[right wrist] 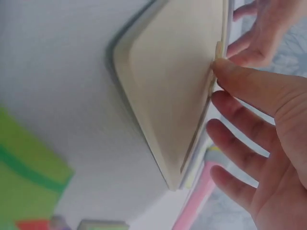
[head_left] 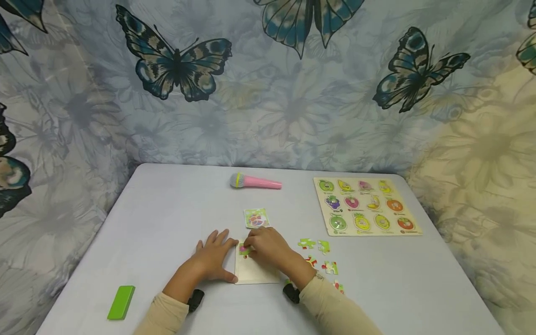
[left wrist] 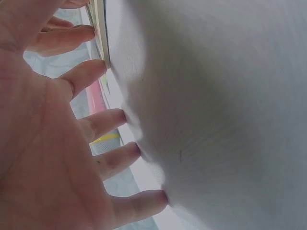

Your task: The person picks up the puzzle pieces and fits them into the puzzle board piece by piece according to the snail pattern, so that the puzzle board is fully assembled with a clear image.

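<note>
A pale wooden puzzle tray lies flat, a green and pink puzzle piece in its upper left part. My left hand has its fingers spread; in the left wrist view, fingertips of that hand rest on the table and touch the tray's edge. My right hand is over the tray's upper part. Seen from the right wrist, the right hand pinches a thin piece between thumb and forefinger at the bare tray; its face is hidden.
Loose puzzle pieces lie right of the tray, some partly behind my right arm. A small picture card is beyond the tray, a pink toy microphone farther back. A fruit board stands back right, a green block front left.
</note>
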`<state>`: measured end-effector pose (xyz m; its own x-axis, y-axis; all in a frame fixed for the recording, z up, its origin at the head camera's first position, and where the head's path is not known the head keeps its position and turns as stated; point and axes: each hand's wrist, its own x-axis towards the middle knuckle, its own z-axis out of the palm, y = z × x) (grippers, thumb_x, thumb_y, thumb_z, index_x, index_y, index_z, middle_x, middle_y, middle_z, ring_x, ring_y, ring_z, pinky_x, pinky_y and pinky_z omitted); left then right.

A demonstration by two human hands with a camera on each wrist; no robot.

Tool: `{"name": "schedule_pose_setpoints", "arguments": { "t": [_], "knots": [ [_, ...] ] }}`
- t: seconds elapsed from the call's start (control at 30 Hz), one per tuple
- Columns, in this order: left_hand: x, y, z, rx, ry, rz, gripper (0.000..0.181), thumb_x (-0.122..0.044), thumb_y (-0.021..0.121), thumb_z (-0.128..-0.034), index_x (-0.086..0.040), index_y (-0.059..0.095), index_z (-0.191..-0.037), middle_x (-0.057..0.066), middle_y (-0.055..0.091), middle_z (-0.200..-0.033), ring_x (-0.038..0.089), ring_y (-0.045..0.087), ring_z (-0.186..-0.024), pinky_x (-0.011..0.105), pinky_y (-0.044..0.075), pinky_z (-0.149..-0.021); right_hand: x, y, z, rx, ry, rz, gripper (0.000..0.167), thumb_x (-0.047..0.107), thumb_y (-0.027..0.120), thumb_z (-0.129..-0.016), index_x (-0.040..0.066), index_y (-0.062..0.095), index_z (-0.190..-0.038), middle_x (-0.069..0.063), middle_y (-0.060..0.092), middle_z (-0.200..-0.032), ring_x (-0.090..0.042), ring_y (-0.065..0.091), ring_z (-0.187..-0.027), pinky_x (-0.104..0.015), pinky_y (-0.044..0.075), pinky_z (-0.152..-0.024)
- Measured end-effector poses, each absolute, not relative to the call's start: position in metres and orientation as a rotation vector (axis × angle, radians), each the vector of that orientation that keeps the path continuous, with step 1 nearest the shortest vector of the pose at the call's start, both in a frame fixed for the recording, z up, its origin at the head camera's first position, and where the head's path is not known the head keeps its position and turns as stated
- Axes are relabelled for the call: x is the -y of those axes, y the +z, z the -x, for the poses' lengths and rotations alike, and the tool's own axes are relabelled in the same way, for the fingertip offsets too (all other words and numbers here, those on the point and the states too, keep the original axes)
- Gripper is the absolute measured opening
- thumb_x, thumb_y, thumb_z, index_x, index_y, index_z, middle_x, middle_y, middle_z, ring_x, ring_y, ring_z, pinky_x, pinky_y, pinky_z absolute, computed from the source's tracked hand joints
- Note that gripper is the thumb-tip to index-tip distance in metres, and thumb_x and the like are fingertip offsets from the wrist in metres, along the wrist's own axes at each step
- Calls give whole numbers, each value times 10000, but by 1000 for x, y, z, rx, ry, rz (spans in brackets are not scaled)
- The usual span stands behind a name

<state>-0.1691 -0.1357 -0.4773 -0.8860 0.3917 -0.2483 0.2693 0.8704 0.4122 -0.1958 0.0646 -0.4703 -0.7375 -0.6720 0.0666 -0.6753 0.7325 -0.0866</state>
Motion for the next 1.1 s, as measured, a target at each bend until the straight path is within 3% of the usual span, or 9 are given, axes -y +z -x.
{"name": "schedule_pose_setpoints", "arguments": {
  "t": [0.17,0.63,1.1],
  "knots": [
    [143,-479,164,-2733,530,-435,927,-500,882,-601,-199,489,-1385,172,249,-1576,457,159,-1444,765,183,-1026,-73,-462,196,2883,221,-1125,227,212,775,-821,183,747,-1045,53,702,-1042,-156,643,-1003,-369,511,-902],
    [147,-471,164,-2737,539,-483,926,-471,896,-592,-163,505,-1372,198,273,-1559,486,182,-1426,785,175,-1006,-174,-463,194,3040,219,-687,220,151,781,-801,135,749,-1019,-20,708,-1074,-253,638,-1055,-468,459,-971],
    [135,-472,166,-2722,603,-497,911,-451,901,-593,-168,512,-1367,190,273,-1562,474,177,-1432,777,170,-1017,-196,-463,190,3046,218,-649,228,101,786,-792,127,741,-1014,-9,704,-1046,-234,650,-1021,-435,489,-925]
  ]
}}
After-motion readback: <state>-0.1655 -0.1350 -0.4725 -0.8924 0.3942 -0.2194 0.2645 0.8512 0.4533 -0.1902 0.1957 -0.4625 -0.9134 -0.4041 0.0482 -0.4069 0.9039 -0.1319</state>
